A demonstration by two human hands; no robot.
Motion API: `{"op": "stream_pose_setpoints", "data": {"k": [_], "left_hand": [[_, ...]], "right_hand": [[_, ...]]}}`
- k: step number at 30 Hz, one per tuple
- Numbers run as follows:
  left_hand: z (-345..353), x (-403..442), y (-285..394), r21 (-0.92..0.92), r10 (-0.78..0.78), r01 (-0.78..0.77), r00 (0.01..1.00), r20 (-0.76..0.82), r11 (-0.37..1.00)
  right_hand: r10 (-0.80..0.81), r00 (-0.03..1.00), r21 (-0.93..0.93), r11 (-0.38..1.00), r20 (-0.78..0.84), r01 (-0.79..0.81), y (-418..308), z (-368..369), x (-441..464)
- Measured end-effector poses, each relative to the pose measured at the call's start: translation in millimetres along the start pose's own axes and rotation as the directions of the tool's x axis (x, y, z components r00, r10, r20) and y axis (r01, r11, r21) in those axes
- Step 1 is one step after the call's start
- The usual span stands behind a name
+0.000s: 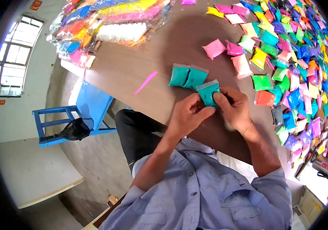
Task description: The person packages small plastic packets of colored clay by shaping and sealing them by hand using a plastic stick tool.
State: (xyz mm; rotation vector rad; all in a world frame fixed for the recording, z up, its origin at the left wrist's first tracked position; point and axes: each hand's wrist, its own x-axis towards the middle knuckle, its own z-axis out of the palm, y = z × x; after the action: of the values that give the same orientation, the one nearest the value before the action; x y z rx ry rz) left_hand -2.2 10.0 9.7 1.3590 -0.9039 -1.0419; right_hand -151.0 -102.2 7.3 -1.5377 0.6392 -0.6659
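I see the left hand (194, 109) and the right hand (234, 107) curled in close around one teal packet (208, 93), fingertips drawn together in a pinch. The right thumb presses on its face near the right edge, while the left hand grips the lower left side, thumb along the bottom. I can't see the fingers behind it.

The packet sits between the hands, out in front of the shirt (194, 188), its long axis pointing roughly away from the body and the top leaning slightly left. Just beyond it and to the left lie two flat teal packets (195, 78), side by side; the left hand is the nearer one to them. From my angle the held packet's top corner overlaps the right-hand one, and I can't tell whether they touch.

All three look like soft, plump plastic pillows with a clear strip along the top. They are over a smooth brown table (144, 57). Further left I have a thin, bright pink strip (146, 82); to the right, a glossy heap of multicoloured packets (294, 69). Crinkled clear bags (121, 32) fill the far left corner, and beyond the edge stands a blue chair (91, 101).
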Motion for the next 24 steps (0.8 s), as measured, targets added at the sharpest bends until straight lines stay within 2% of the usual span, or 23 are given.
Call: {"op": "stream_pose_setpoints", "data": {"k": [2, 4, 5, 7, 8, 10, 14, 16, 17, 19, 20, 22, 23, 24], "left_hand": [[-1.5, 0.8, -0.6, 0.0, 0.024, -0.024, 1.0, -0.012, 1.0], [-8.7, 0.9, -1.3, -0.047, -0.124, 0.127, 0.99, 0.063, 0.991], [-10.1, 0.7, 0.6, -0.047, -0.124, 0.127, 0.99, 0.061, 0.991], [-9.7, 1.2, 8.6, 0.174, -0.197, 0.186, 0.979, 0.048, 0.967], [-9.5, 1.1, 7.5, 0.173, -0.199, 0.188, 0.979, 0.049, 0.967], [-7.7, -0.3, 3.7, -0.053, -0.101, 0.106, 0.991, 0.085, 0.993], [-7.8, 1.8, -3.0, -0.096, -0.059, 0.063, 0.997, 0.05, 0.993], [-3.6, 2.8, 2.9, -0.164, -0.062, 0.062, 0.998, 0.007, 0.984], [-5.4, 1.7, -1.6, -0.16, -0.069, 0.069, 0.998, 0.004, 0.985], [-8.4, 3.7, -7.4, -0.029, -0.064, 0.064, 0.998, 0.024, 0.998], [-6.8, 3.1, -7.4, -0.025, -0.06, 0.061, 0.998, 0.021, 0.998], [-1.2, 1.4, 1.6, -0.164, -0.065, 0.067, 0.998, 0.02, 0.984], [-3.4, 1.5, 2.1, -0.16, -0.068, 0.069, 0.998, 0.016, 0.985], [-6.3, 2.3, 2.7, -0.054, -0.07, 0.07, 0.998, 0.006, 0.996]], "right_hand": [[0.026, 1.0, 0.0, 1.0, -0.009, -0.026, 1.3, 0.4, 0.5], [-0.023, 1.0, 0.001, 1.0, -0.014, 0.023, 2.9, 1.9, 0.8], [-0.023, 1.0, 0.001, 1.0, -0.013, 0.023, 2.1, 2.0, 1.0], [-0.022, 1.0, -0.018, 1.0, -0.014, 0.022, -0.3, 1.5, 1.5], [-0.02, 1.0, -0.019, 1.0, -0.015, 0.02, -1.3, 0.8, 1.3], [0.023, 1.0, 0.006, 1.0, 0.012, -0.023, -2.9, -1.0, 0.8], [0.006, 1.0, -0.057, 0.998, 0.017, -0.005, -3.4, -0.4, 0.2], [0.006, 1.0, 0.039, 0.999, -0.007, -0.006, -5.4, 3.2, -0.5], [0.011, 1.0, 0.046, 0.999, -0.004, -0.011, -5.6, 3.2, -1.5], [-0.014, 1.0, -0.075, 0.997, 0.02, 0.015, -8.5, -1.6, -0.3], [-0.019, 1.0, -0.072, 0.997, 0.022, 0.02, -6.7, -2.4, 0.3], [-0.051, 0.999, -0.041, 0.998, -0.009, 0.05, -0.4, -1.8, -0.2], [-0.05, 0.999, -0.035, 0.998, -0.006, 0.049, -0.5, -1.8, -0.5], [-0.028, 1.0, -0.017, 0.999, 0.007, 0.028, -2.1, -1.8, -0.9]]}}
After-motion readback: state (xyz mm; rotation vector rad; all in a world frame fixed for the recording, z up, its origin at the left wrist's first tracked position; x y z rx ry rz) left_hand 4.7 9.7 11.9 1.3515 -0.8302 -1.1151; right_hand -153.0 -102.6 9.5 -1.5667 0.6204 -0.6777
